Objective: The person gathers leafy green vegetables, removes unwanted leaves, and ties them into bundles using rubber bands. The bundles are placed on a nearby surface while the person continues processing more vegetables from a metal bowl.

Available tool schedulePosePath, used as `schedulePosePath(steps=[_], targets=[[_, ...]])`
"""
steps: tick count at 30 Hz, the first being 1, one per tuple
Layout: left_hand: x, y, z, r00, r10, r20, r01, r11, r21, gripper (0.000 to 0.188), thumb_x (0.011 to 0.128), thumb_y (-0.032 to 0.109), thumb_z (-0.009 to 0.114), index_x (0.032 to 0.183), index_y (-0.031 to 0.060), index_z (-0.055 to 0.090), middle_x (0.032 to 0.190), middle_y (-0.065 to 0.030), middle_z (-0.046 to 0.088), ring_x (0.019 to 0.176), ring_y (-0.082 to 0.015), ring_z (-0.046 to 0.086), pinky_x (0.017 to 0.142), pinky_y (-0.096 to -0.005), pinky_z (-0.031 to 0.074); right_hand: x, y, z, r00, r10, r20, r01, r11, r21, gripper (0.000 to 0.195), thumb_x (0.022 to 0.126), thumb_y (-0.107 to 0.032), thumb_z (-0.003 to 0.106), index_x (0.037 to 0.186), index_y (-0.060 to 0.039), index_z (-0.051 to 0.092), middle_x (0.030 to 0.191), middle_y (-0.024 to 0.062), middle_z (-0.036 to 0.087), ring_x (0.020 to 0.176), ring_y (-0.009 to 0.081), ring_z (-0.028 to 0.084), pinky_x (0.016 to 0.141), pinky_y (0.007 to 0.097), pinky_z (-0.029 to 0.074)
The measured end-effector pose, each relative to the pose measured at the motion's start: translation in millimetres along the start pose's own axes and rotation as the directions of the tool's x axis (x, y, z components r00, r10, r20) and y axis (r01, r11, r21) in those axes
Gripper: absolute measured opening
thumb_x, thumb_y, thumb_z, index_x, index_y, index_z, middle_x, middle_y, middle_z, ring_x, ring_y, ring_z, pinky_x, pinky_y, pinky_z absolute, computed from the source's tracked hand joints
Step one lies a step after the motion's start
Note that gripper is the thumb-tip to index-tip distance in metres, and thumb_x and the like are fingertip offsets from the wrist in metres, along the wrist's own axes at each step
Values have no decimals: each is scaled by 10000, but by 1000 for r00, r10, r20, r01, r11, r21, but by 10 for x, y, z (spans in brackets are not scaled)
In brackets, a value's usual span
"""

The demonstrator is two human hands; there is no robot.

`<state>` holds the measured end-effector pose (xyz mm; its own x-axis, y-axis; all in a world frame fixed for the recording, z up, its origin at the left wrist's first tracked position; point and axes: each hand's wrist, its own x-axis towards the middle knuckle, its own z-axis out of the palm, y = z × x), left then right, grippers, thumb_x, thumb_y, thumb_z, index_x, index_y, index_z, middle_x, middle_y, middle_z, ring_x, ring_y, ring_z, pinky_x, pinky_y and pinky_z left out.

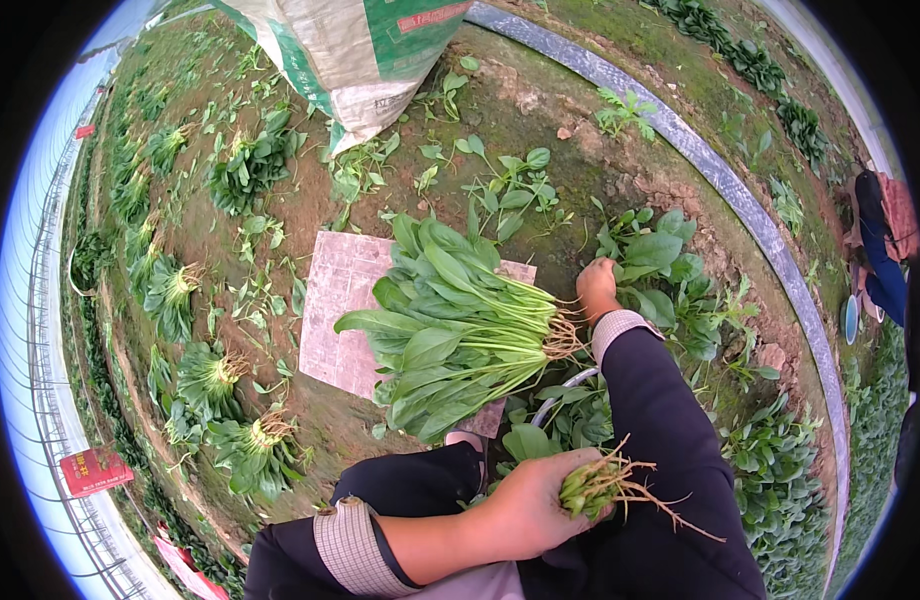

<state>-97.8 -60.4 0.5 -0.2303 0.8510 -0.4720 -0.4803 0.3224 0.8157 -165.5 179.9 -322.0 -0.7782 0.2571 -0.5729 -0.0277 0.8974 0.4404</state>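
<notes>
My left hand is closed around a small bunch of spinach-like greens, their thin brown roots sticking out to the right. Ahead of it, my right hand reaches down among leafy plants growing in the soil; its fingertips are partly hidden, so its grip cannot be made out. Between the hands and to their left, a large loose pile of picked greens lies with its roots towards the right, partly on a flat pinkish board.
A white and green woven sack stands ahead. Several tied bundles lie on the soil at left. A grey strip curves along the right. Another person is at the far right, near a blue basin.
</notes>
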Motion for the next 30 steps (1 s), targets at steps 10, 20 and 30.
schedulePosePath(steps=[10, 20, 30], targets=[[111, 50, -2, 999, -8, 38, 8, 1000, 3, 259, 781, -29, 631, 1025, 19, 558, 1002, -47, 588, 920, -104, 564, 819, -242, 458, 16, -33, 69, 995, 45, 91, -63, 976, 208, 254, 856, -200, 479, 1022, -150, 664, 978, 41, 654, 911, 240, 621, 789, 485, 387], [175, 38, 85, 999, -44, 27, 42, 996, 80, 217, 783, -6, 649, 982, 12, 566, 1003, -84, 597, 942, -150, 573, 830, -276, 465, -276, -27, -2, 900, 387, -202, -375, 922, 98, 269, 850, -158, 441, 1050, -53, 586, 999, 100, 626, 961, 231, 571, 705, 433, 396], [75, 18, 308, 998, -32, 55, 25, 992, 123, 185, 772, -25, 643, 945, 5, 586, 1002, -89, 604, 926, -149, 580, 818, -263, 469, -551, 304, 87, 984, 162, 76, -177, 816, 551, 244, 846, -155, 457, 965, -114, 665, 999, 49, 657, 932, 225, 621, 796, 409, 386]])
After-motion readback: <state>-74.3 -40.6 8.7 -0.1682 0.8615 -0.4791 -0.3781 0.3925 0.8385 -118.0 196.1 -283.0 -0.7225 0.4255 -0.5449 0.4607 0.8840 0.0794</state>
